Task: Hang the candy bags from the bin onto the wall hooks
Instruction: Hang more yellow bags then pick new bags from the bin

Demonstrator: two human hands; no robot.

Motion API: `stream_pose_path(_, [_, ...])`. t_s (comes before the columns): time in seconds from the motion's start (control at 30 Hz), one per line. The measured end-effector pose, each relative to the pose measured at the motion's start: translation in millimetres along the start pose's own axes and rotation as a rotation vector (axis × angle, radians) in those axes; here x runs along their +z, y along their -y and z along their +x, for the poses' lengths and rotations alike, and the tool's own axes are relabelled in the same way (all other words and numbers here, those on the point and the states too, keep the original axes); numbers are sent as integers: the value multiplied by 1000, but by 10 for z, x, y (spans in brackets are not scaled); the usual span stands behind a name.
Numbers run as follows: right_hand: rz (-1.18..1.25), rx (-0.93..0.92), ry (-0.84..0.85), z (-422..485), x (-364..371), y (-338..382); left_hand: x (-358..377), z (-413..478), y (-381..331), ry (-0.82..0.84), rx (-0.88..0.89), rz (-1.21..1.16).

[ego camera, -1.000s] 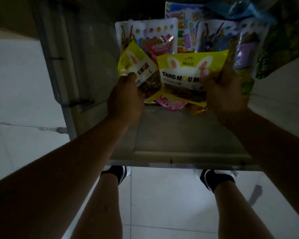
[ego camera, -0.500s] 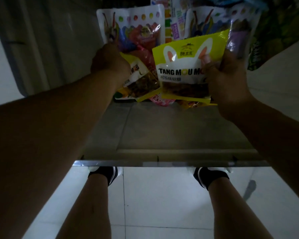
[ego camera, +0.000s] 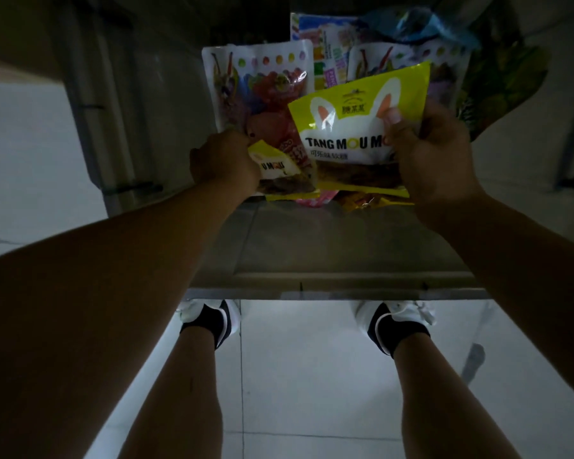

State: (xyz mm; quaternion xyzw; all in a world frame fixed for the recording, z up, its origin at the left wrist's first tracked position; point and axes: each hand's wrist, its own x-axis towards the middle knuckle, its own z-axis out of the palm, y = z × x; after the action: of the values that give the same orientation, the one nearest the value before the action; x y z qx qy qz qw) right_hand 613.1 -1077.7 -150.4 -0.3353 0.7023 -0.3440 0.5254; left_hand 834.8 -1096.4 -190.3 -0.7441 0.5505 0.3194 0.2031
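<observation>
My left hand [ego camera: 222, 160] has dropped, its fingers [ego camera: 239, 140] gripping a crinkly yellow pouch [ego camera: 279, 168]; my right hand [ego camera: 434, 154] pinches the glossy bunny-eared bag [ego camera: 345, 127].

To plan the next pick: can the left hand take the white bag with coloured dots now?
Probably not yet: the left hand grips a small yellow candy bag, though the white bag shows its top uncovered just beyond it.

The scene is dim and underexposed. The near tiled floor [ego camera: 295, 376] is the brightest area; the far side lies in deep shadow. Glare marks the yellow bag [ego camera: 355, 127]. Straight lines bow at the left and right edges.
</observation>
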Motion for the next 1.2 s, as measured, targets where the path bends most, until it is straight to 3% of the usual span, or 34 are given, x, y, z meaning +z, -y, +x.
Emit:
stream_pose_path(0.37, [-29, -151, 59, -427, -157, 785, -607, -832, -2, -182, 230, -153])
stream_pose_path(0.6, [-22, -224, 23, -706, -276, 1425, -1309, -1275, 136, -152, 207, -513])
stream_pose_path(0.9, [83, -329, -8, -1176, -366, 2370, -2369, -1881, 198, -324, 329, -333])
stream_pose_path(1.2, [228, -451, 15, -1836, -445, 3453, -3709, -2710, 72, -353, 483, -515])
